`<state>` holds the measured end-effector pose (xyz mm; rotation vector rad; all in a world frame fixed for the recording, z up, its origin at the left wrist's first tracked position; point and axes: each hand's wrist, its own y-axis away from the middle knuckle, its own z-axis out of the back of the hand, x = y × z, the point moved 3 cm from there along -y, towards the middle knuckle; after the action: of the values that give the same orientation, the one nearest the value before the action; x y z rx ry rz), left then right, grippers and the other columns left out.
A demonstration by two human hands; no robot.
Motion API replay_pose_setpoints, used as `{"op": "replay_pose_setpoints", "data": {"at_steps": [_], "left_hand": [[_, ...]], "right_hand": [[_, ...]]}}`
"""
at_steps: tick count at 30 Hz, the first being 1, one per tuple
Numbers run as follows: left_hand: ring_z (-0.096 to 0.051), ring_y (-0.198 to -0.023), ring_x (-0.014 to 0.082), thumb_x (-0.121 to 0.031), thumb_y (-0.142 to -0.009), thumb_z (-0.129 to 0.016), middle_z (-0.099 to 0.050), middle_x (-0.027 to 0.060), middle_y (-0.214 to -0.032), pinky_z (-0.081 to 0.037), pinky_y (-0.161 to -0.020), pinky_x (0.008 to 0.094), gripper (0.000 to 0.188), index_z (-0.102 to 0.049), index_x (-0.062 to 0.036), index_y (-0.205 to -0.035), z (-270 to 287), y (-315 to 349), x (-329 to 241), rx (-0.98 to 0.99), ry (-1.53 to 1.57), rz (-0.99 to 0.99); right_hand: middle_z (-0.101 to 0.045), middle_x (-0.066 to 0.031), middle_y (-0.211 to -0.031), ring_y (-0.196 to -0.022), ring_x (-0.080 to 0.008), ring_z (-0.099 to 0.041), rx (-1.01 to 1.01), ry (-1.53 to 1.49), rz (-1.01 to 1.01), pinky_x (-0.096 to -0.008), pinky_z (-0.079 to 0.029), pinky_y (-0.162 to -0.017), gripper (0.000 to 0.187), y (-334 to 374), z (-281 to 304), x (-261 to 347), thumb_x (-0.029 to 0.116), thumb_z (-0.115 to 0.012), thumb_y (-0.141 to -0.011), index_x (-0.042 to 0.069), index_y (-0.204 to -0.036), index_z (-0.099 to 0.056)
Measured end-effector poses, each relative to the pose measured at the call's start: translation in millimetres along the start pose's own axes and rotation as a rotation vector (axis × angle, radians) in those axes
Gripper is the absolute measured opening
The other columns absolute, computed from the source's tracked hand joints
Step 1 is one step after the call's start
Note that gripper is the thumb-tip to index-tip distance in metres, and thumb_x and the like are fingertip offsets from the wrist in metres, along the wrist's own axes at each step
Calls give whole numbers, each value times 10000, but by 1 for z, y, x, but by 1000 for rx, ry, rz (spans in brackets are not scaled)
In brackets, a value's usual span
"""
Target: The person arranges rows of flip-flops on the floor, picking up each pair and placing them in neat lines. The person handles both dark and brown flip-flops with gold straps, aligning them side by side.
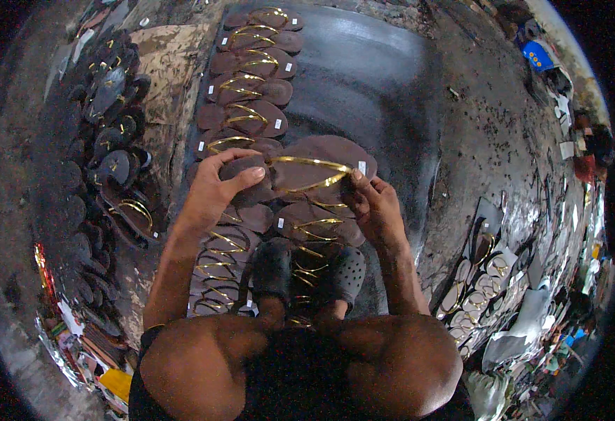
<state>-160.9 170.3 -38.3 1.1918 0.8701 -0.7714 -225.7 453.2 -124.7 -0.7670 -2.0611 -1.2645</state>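
Between my two hands is a brown flip-flop (321, 149) with gold straps and a small white label near its toe end. My left hand (225, 181) grips the heel end, thumb on top. At the toe end, my right hand (375, 203) pinches the place where the gold straps meet. Under and beyond it runs a long row of similar brown flip-flops (251, 63), laid crosswise on a dark sheet (363, 77). Close to my left wrist lie more gold-strapped sandals (218, 270) in a column. The held flip-flop partly covers those in the row below it.
My feet in dark clogs (348, 274) stand among the rows. A heap of dark sandals (115, 168) lies at the left beside a brown cardboard piece (171, 63). Pale sandals (486, 288) are grouped at the lower right, near scattered scraps. A blue item (537, 56) lies far right.
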Motion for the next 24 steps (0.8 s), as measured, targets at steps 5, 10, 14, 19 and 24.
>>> {"op": "replay_pose_setpoints", "data": {"at_steps": [5,10,14,19,24], "left_hand": [[-633,-1029,119,-194,-863,-804,-716,65,-1119,-506,-908,266,368,-722,-1,-1166,3,-9,1,-48,54,-114],[-631,-1028,127,-211,-865,-815,-716,70,-1140,-502,-914,291,378,-728,7,-1161,-19,-68,-42,21,-104,-309],[-647,-981,123,-219,-862,-830,-716,88,-1119,-530,-853,288,411,-715,-2,-1191,-20,-125,-51,6,-109,-333],[-692,-898,161,-212,-789,-902,-723,144,-1018,-578,-694,296,527,-666,18,-1201,-18,-187,36,-126,60,-131],[-738,-781,246,-217,-712,-940,-752,176,-882,-585,-701,349,452,-738,31,-1031,-33,-206,91,-354,-333,-181]], "right_hand": [[-684,-92,-1210,-1027,-180,-662,26,-242,145,-331,-538,-936,485,7,-21,6,218,-705,-973,20,-1393,-561],[-650,-86,-1255,-1096,-178,-626,-2,84,329,-325,-507,-957,437,-40,32,61,207,-634,-1021,-29,-1377,-545],[-687,-108,-1186,-1078,-167,-655,-30,185,397,-312,-519,-967,454,-74,28,98,144,-692,-985,-65,-1367,-560],[-696,-113,-1197,-1070,-177,-677,-123,318,387,-305,-532,-950,511,-132,68,45,148,-711,-973,-49,-1411,-536],[-699,-103,-1185,-1017,-163,-679,-52,335,219,-298,-547,-908,517,-159,91,3,105,-735,-942,-32,-1399,-535]]}}
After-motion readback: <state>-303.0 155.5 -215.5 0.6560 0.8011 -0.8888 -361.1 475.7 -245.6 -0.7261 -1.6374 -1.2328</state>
